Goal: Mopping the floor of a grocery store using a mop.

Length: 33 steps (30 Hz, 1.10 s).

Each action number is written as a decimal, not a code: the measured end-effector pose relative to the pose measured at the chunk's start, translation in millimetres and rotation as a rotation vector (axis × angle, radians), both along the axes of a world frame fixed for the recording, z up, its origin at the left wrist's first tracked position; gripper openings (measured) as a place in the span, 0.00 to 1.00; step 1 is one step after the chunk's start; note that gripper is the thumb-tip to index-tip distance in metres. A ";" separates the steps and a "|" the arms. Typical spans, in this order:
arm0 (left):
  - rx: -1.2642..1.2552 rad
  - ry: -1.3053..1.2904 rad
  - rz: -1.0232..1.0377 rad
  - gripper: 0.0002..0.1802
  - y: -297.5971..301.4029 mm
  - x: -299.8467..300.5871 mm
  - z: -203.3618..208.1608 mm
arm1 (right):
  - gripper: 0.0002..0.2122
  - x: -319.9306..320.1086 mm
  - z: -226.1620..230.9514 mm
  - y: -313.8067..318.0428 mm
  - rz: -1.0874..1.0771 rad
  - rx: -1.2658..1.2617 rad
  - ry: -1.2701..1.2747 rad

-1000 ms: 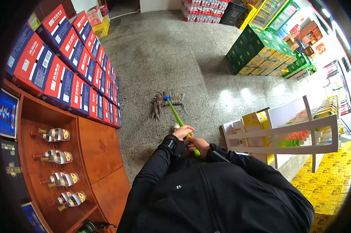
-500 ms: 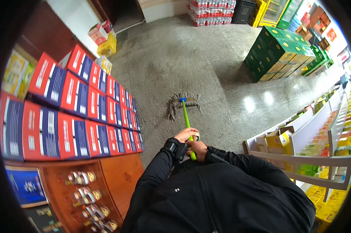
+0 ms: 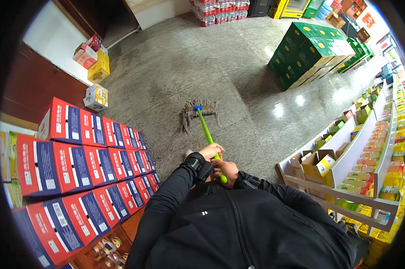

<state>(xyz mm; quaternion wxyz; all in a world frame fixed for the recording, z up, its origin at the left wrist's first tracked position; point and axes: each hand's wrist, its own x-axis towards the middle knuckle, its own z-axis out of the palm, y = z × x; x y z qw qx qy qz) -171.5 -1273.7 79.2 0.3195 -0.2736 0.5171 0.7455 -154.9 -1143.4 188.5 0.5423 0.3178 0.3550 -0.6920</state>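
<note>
A mop with a bright green handle [image 3: 205,127] reaches from my body out to the floor ahead. Its grey string head [image 3: 194,117] lies spread on the floor, joined to the handle by a blue clamp. My left hand [image 3: 211,151] is wrapped round the handle, the farther of the two. Close behind it, my right hand [image 3: 227,172] grips the handle near its end, by my chest. Both wrists carry dark bands over black sleeves.
Red and blue boxes [image 3: 108,161] are stacked on my left, above a wooden cabinet. Green cartons [image 3: 292,58] stand on the floor ahead right. White shelving [image 3: 359,154] with bottles runs along my right. Bottle packs [image 3: 218,11], a white box [image 3: 95,97] and a doorway [image 3: 106,20] lie farther off.
My view has turned and moved forward; the boxes and cartons have shifted within it. The mop head now appears farther left and slightly higher. Both hands keep their hold on the handle.
</note>
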 end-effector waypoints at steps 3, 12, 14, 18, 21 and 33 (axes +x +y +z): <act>0.004 -0.005 -0.001 0.07 -22.4 -33.6 -3.8 | 0.05 -29.4 -5.6 -24.7 -0.041 -0.026 -0.004; -0.046 0.181 -0.235 0.09 -127.8 -175.8 -26.8 | 0.04 -144.9 -18.3 -139.2 -0.195 -0.083 -0.034; -0.038 0.144 -0.205 0.11 -155.5 -199.4 -7.1 | 0.04 -168.1 -16.8 -170.4 -0.237 -0.101 -0.032; -0.016 0.241 -0.389 0.10 -198.9 -242.1 -14.3 | 0.04 -198.9 -13.3 -218.7 -0.226 -0.040 0.021; 0.064 0.210 -0.345 0.09 -227.1 -264.6 -8.7 | 0.03 -226.4 -5.7 -246.5 -0.237 -0.017 0.043; 0.053 0.108 -0.383 0.10 -299.8 -385.5 2.6 | 0.04 -349.1 5.2 -331.1 -0.211 0.074 -0.010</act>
